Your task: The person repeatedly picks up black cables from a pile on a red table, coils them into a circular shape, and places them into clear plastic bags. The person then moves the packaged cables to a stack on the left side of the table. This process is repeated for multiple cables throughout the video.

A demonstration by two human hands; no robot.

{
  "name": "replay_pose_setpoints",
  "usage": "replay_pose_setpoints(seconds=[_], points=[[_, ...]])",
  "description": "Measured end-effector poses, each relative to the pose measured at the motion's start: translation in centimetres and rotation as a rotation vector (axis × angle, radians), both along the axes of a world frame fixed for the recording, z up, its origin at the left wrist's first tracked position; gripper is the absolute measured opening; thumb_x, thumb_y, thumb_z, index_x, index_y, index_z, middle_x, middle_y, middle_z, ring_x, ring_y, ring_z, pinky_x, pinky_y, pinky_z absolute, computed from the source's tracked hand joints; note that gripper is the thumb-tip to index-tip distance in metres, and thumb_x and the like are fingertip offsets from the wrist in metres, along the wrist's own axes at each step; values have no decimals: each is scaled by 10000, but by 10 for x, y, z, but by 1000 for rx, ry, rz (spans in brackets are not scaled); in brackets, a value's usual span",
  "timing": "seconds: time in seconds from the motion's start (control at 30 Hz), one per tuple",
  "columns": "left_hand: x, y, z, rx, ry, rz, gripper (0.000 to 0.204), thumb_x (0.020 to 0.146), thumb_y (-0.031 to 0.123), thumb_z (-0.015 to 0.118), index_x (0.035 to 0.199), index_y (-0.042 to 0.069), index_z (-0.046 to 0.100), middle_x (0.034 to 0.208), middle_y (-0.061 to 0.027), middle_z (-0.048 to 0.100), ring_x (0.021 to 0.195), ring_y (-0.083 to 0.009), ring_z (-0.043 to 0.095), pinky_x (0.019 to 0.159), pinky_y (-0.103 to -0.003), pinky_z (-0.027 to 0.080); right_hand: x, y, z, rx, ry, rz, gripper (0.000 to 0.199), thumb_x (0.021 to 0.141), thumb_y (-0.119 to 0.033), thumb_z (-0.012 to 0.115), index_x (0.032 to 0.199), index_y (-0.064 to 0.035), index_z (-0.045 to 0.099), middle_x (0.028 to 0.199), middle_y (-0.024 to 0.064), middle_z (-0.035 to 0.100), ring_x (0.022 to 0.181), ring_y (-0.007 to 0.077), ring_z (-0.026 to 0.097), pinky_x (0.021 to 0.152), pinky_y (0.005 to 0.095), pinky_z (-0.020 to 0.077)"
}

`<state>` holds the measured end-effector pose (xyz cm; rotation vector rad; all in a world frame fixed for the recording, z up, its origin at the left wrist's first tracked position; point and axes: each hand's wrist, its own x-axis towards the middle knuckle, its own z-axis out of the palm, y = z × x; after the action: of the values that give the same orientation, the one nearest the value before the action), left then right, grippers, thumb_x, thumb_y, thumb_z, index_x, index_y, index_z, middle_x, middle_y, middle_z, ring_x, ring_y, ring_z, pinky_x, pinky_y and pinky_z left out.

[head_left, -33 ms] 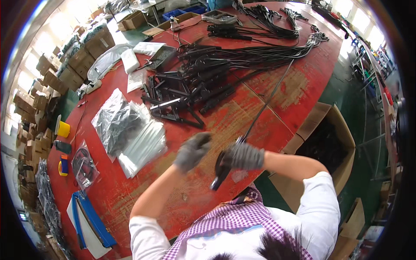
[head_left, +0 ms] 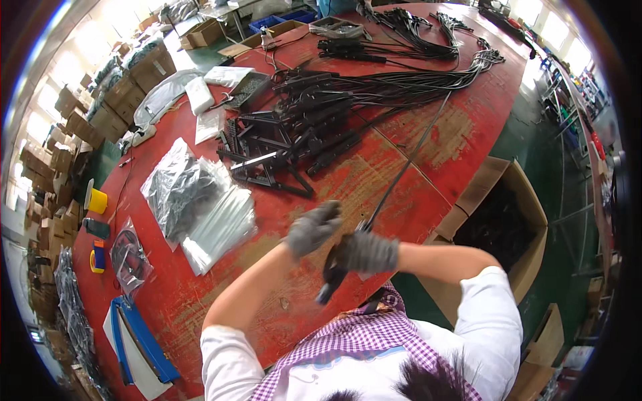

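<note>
I stand at a red worktable (head_left: 428, 134) wearing grey gloves. My right hand (head_left: 368, 252) is shut on a black handle-like part (head_left: 329, 279) just above the table's near edge. From it a long thin black cable (head_left: 408, 160) runs up across the table to a bundle of similar cables (head_left: 401, 87). My left hand (head_left: 313, 228) is just to the left of the part, blurred, fingers loosely spread, with nothing visible in it.
A heap of black brackets (head_left: 281, 144) lies mid-table, with clear plastic bags (head_left: 197, 204) to its left. An open cardboard box (head_left: 515, 194) of black parts stands at my right. A yellow cup (head_left: 97, 200), a blue-edged board (head_left: 137, 351) and stacked cartons (head_left: 60, 134) lie left.
</note>
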<state>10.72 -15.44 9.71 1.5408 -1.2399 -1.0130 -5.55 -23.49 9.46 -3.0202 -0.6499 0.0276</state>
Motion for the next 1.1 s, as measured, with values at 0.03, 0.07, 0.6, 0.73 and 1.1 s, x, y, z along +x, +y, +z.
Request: replay_pose_setpoints(seconds=[0.03,0.07,0.6,0.73,1.1], points=[[-16,-20,3,163,52,-117,321,867,204,560,1137,33,528,1023,-92,606,936,-158,570,818,-284,463,5,25,-18,270,-96,-26,170,754,-181,525,904,-135,590,890,52,594,823,259,588,692,388,469],[-32,-33,1,338,112,-244,344,872,247,566,1142,38,531,1028,-89,607,932,-149,573,808,-276,470,7,43,-38,551,-186,-65,165,768,-184,500,895,-134,592,902,61,592,843,250,584,702,384,466],[5,137,57,336,666,43,222,911,298,467,756,139,474,563,58,356,458,-50,319,389,-210,258,50,48,41,538,-499,-164,381,678,-287,643,994,-92,558,961,111,547,945,281,526,852,422,412],[48,247,102,220,412,606,240,891,315,512,743,127,507,566,60,400,435,-57,364,390,-200,294,6,-125,-14,-5,-307,-652,120,728,-196,601,773,-113,527,738,93,534,735,286,515,626,422,403],[107,287,131,-202,763,1039,271,947,283,361,820,112,528,481,51,329,310,-62,282,299,-214,257,16,34,6,36,281,-110,176,860,-313,472,825,-145,509,593,52,508,489,215,556,383,370,422]])
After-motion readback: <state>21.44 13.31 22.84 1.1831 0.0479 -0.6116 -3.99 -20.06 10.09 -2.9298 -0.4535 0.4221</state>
